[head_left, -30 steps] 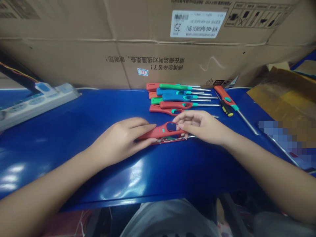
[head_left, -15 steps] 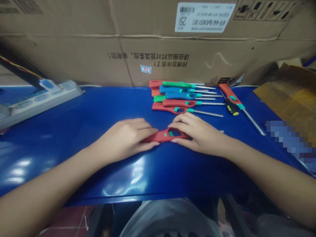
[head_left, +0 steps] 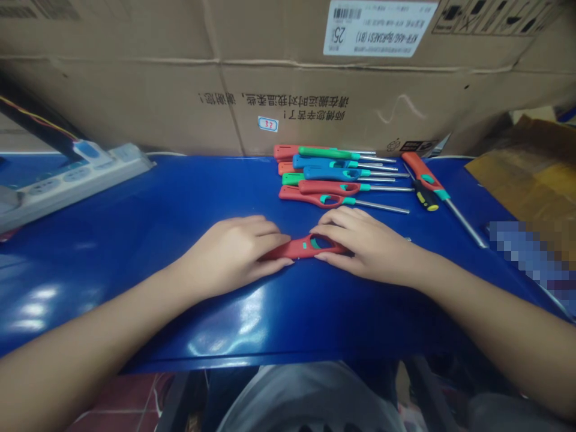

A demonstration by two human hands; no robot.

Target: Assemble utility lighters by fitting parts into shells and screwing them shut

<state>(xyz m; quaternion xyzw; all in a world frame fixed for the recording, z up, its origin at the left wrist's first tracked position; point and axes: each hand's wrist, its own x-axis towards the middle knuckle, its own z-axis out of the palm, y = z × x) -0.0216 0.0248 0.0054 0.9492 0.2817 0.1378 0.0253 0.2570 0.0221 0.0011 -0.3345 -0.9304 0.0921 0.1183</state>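
Observation:
A red long-neck lighter (head_left: 297, 248) lies sideways between my hands, low over the blue table (head_left: 189, 336). My left hand (head_left: 238, 249) is closed on its handle end, thumb below and fingers above. Around the trigger end, my right hand (head_left: 360, 243) is closed too. That hand covers most of the metal tube; only its tip shows beyond the wrist. Behind my hands rests a pile of red, green and blue lighters (head_left: 333, 174), their tubes pointing right.
Right of the pile lie another red lighter (head_left: 418, 168) and a black-and-yellow screwdriver (head_left: 425, 195). A white power strip (head_left: 76, 183) sits at the left. The large cardboard box (head_left: 157, 108) stands along the back, and brown packaging (head_left: 526, 174) is at the right.
The whole view has shifted slightly. Both hands keep the same hold on the red lighter, and the pile looks the same.

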